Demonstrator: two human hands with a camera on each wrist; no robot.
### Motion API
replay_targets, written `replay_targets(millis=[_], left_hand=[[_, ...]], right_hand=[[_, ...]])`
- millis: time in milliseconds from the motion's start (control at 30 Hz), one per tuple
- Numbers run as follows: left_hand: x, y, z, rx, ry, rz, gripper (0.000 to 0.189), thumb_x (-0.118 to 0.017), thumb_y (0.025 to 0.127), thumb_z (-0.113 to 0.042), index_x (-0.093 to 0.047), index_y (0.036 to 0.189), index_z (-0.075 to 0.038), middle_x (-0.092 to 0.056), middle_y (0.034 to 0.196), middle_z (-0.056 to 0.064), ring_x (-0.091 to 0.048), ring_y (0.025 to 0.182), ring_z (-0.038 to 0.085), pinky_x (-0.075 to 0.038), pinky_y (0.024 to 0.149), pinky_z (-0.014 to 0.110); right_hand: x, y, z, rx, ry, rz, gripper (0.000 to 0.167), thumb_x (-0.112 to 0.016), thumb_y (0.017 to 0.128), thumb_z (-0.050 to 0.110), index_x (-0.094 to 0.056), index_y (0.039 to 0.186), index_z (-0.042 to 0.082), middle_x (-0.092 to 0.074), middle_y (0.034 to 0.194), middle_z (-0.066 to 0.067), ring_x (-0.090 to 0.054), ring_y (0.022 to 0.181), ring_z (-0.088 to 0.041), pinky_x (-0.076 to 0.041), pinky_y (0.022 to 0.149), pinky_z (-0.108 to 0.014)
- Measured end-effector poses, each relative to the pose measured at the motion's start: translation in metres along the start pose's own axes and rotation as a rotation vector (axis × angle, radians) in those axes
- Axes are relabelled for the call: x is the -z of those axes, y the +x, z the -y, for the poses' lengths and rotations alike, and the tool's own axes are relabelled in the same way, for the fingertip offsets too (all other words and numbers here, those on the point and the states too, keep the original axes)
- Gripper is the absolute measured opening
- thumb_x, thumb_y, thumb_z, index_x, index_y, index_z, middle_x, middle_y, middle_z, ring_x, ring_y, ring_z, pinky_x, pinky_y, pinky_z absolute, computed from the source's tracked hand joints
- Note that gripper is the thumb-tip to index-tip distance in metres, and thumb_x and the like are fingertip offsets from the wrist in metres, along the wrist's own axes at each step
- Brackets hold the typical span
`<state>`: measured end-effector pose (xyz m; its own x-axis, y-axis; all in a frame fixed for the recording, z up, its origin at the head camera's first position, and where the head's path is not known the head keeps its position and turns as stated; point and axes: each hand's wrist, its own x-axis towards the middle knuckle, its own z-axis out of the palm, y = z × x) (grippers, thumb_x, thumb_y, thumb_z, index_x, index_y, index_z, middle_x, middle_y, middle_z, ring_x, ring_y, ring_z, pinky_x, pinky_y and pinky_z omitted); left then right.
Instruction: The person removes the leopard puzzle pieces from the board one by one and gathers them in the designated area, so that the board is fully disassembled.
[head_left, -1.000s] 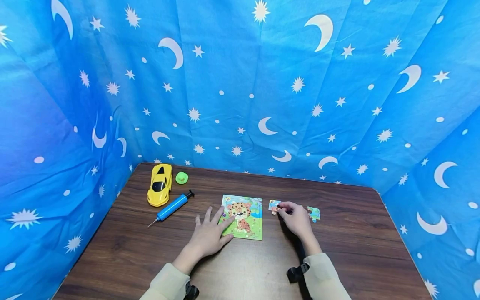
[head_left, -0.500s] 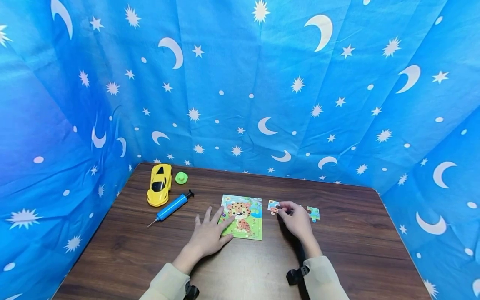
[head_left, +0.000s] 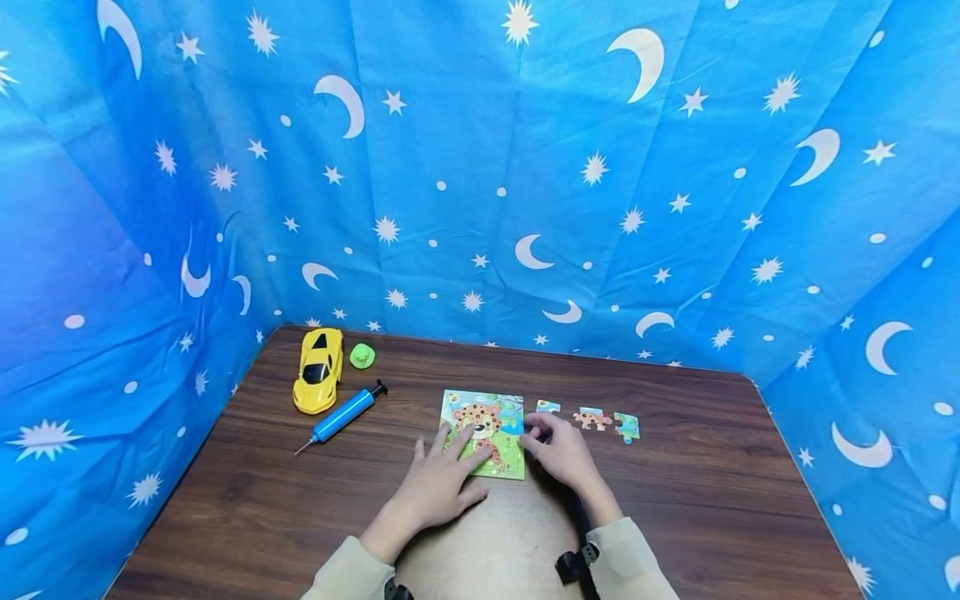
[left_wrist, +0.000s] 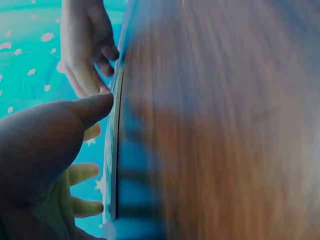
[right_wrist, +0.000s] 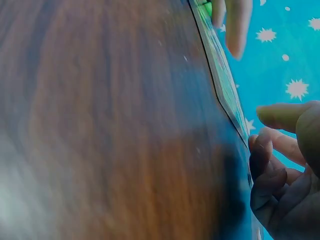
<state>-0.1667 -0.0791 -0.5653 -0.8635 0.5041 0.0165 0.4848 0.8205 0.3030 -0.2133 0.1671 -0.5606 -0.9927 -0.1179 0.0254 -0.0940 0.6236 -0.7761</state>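
A square leopard jigsaw puzzle [head_left: 506, 460] lies flat on the table in the head view. My left hand [head_left: 433, 487] reaches over its lower left part with spread, fairly straight fingers, which hide some of the picture. At the puzzle's right edge is my right hand [head_left: 561, 454], its fingers bent; the right wrist view shows a gap between thumb and fingers, with nothing seen there. Whether these fingertips touch the puzzle I cannot tell. Right of it lie a blue-and-white puzzle piece [head_left: 548, 406], partly covered by the right hand, a spotted orange piece [head_left: 592, 417] and a green-blue piece [head_left: 627, 426].
On the left of the brown wooden table [head_left: 712, 500] are a yellow toy car [head_left: 318, 371], a small green rubber duck [head_left: 362, 356] and a blue hand pump [head_left: 345, 416] with a thin needle. A blue star-and-moon curtain [head_left: 480, 167] surrounds the table.
My right hand has moved left from the loose pieces to the puzzle's right edge, uncovering the spotted piece. My left hand has slid right, covering more of the puzzle.
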Motion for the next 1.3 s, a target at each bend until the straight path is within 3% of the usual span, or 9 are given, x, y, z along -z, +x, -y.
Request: replay_targets(millis=[167, 467, 967, 1300], left_hand=[[-0.002, 0.001, -0.012, -0.042, 0.025, 0.033, 0.060, -0.060, 0.100, -0.058, -0.051, 0.156, -0.036, -0.029, 0.169, 0.009, -0.023, 0.150, 0.052, -0.029, 0.104, 0.081], [-0.003, 0.002, -0.016, -0.033, 0.053, 0.070, 0.060, -0.060, 0.100, -0.059, -0.051, 0.155, -0.038, -0.029, 0.168, 0.010, -0.020, 0.151, 0.053, -0.027, 0.105, 0.081], [-0.007, 0.005, -0.015, -0.022, 0.089, 0.084, 0.062, -0.057, 0.099, -0.064, -0.048, 0.156, -0.041, -0.028, 0.169, 0.009, -0.018, 0.151, 0.053, -0.027, 0.104, 0.082], [-0.004, 0.005, -0.016, -0.019, 0.093, 0.079, 0.060, -0.058, 0.100, -0.062, -0.050, 0.155, -0.041, -0.029, 0.169, 0.007, -0.020, 0.151, 0.053, -0.027, 0.104, 0.082]], right_hand=[[-0.007, 0.000, 0.003, 0.008, -0.068, 0.063, 0.037, -0.080, 0.093, 0.021, -0.072, 0.127, 0.010, -0.062, 0.086, 0.005, -0.053, 0.073, -0.013, -0.044, 0.075, -0.038], [-0.008, 0.003, 0.004, 0.005, -0.101, 0.128, 0.048, -0.086, 0.088, 0.022, -0.070, 0.131, 0.008, -0.059, 0.088, 0.000, -0.050, 0.071, -0.016, -0.042, 0.071, -0.038], [-0.002, 0.015, 0.013, -0.023, -0.119, 0.212, 0.043, -0.089, 0.084, 0.017, -0.068, 0.120, 0.006, -0.057, 0.081, -0.003, -0.047, 0.066, -0.017, -0.041, 0.067, -0.035], [-0.004, 0.017, 0.012, -0.013, -0.115, 0.196, 0.043, -0.089, 0.084, 0.014, -0.063, 0.117, 0.008, -0.056, 0.084, -0.003, -0.048, 0.070, -0.017, -0.042, 0.070, -0.037]])
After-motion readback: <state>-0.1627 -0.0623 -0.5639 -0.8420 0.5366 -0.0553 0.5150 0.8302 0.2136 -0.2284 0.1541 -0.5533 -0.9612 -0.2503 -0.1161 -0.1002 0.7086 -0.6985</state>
